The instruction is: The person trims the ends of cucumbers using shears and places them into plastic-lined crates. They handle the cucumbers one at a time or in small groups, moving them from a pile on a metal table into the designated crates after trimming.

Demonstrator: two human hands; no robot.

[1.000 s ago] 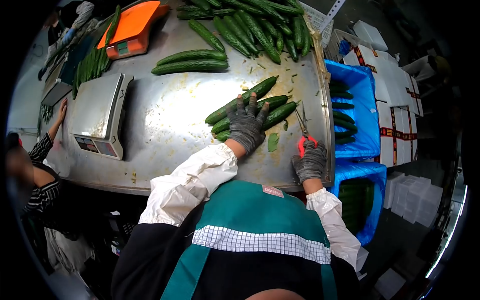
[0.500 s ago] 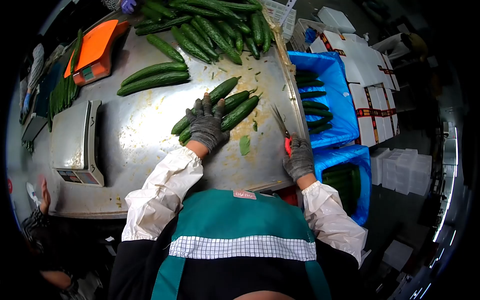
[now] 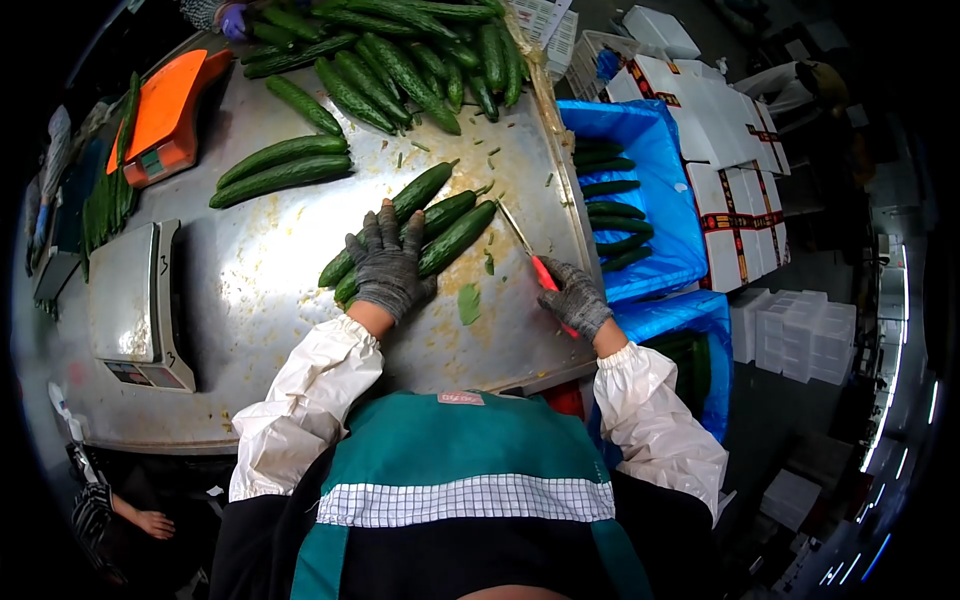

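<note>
My left hand (image 3: 390, 270), in a grey knit glove, lies with fingers spread over three cucumbers (image 3: 462, 238) side by side on the metal table (image 3: 290, 340). Their stem ends point away to the right. In my right hand (image 3: 577, 300), gloved the same way, is a pair of scissors (image 3: 542, 272) with red handles. The blades look nearly together, and their tips are beside the stem end of the rightmost cucumber. Whether they touch it I cannot tell. A green leaf (image 3: 469, 303) and small stem bits lie near the cucumbers.
A cucumber pile (image 3: 400, 75) covers the table's far end; more cucumbers (image 3: 280, 168) lie left. An orange scale (image 3: 170, 110) and a grey scale (image 3: 130, 295) stand left. Blue-lined crates (image 3: 675, 215) with cucumbers flank the right edge. Another person's hand (image 3: 155, 524) is lower left.
My right hand has brought the scissors leftward from the table edge to the cucumber's stem end, and the blades have come closer together. My left hand stays on the cucumbers. The view has shifted slightly.
</note>
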